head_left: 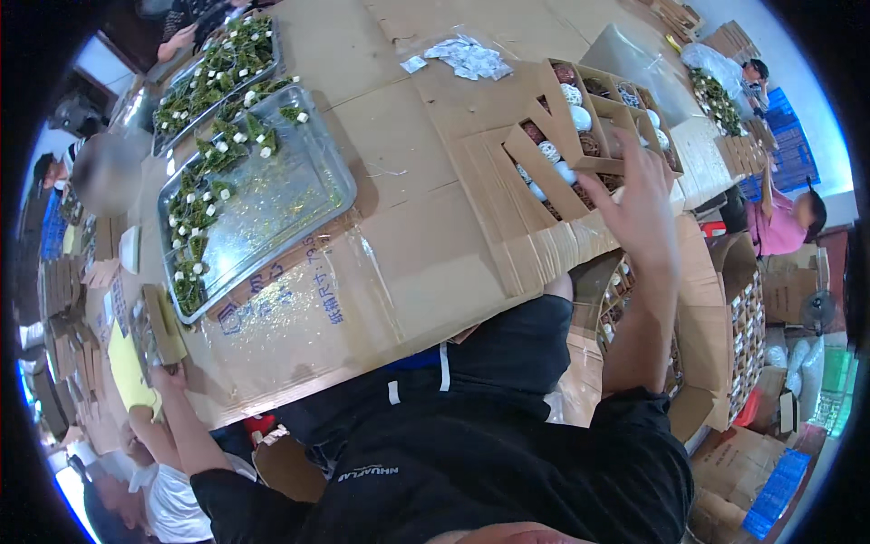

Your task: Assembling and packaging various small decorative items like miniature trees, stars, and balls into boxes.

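Note:
My right hand (645,213) reaches over the near right corner of a divided cardboard box (616,165), thumb and fingers apart. Round woven balls and smooth white balls (580,118) sit in its compartments; my hand hides some of them. Beside it, a second narrow box (521,150) with similar balls lies partly under the first. Far to the left, past the table's edge, my left hand (168,376) is closed round the lower end of a narrow cardboard box (161,322). Its fingers are small and partly hidden.
Metal trays (340,195) hold green sprigs with white cubes. A pile of white sachets (467,56) lies at the table's far side. Large open cartons (698,299) stand beside my right arm. A person in white (195,508) is close at my left; a person in pink (781,222) sits right.

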The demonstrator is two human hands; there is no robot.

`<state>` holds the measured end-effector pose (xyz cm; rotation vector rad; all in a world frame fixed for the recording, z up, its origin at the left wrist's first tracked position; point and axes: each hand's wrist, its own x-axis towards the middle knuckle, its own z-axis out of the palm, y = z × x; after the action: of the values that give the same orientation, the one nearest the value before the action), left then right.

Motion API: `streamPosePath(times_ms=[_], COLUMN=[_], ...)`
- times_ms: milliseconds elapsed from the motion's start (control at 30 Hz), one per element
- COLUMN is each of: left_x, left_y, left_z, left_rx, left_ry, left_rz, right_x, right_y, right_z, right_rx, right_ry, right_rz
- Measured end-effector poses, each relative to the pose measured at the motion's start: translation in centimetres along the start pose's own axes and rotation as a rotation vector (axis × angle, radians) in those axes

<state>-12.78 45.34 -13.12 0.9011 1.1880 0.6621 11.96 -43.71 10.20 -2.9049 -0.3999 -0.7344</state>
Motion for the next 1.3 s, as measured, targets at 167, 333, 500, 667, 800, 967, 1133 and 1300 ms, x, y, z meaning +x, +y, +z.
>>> streamPosePath(times_ms=[167,333,500,667,800,967,1133,1300], left_x=[-3.5,-4.6,-25.6,-29.7,-29.1,-28.7,-28.3,-28.3], left_y=[-1.5,3.6,-6.0,-12.3,-15.7,-15.8,-15.3,-15.6], left_z=[3.0,-3.9,11.9,8.9,6.7,6.8,7.2,7.6], left_rx=[1.021,2.004,1.289,1.206,1.071,1.034,1.081,1.066], left_ry=[-0.083,0.354,-0.235,-0.563,-0.494,-0.426,-0.469,-0.475], left_rz=[0.013,0.885,1.269,1.375,1.308,1.369,1.352,1.358], right_x=[-1.4,-5.1,-8.9,-12.5,-10.4,-0.5,9.8,12.3], right_y=[-2.9,-8.8,-17.2,-21.5,-23.4,-31.4,-49.2,-57.1], right_z=[-3.5,-2.6,1.8,9.5,9.3,11.4,21.0,29.5], right_rx=[0.027,0.309,0.525,0.583,0.650,0.838,0.943,0.645], right_ry=[-0.018,-0.005,-0.185,-0.400,-0.496,-0.488,-0.219,-0.391], right_rz=[-0.211,-0.518,-0.679,-0.850,-0.778,-0.771,-0.658,-0.717])
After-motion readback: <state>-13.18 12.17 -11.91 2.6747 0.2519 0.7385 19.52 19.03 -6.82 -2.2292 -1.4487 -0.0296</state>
